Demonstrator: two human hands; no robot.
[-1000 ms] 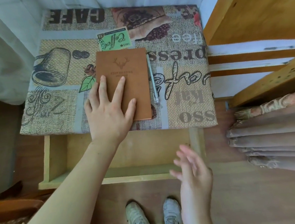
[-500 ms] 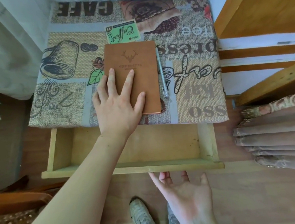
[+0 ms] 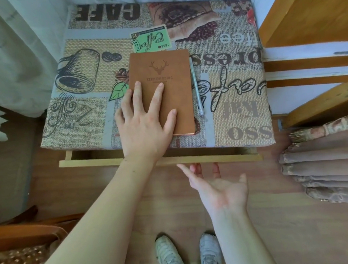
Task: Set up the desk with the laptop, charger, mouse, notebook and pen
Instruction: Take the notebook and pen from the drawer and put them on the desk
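Observation:
A brown notebook (image 3: 163, 73) with a deer emblem lies on the desk (image 3: 241, 113), which is covered by a coffee-print cloth. A clear pen (image 3: 196, 87) lies along the notebook's right edge. My left hand (image 3: 145, 121) rests flat, fingers spread, on the notebook's lower left part. My right hand (image 3: 218, 189) is palm up with its fingertips against the front board of the wooden drawer (image 3: 100, 161), which sticks out only a little from under the desk. No laptop, charger or mouse is in view.
A wooden shelf unit (image 3: 310, 14) stands at the right of the desk, with folded curtains (image 3: 327, 164) below it. White curtain fabric (image 3: 11, 57) hangs at the left. A chair (image 3: 21, 250) with a patterned seat is at the lower left. My shoes (image 3: 188, 254) stand on the wood floor.
The drawer has gone from wide open to nearly pushed in. My right hand turned palm up and moved forward against its front. My left hand stayed on the notebook.

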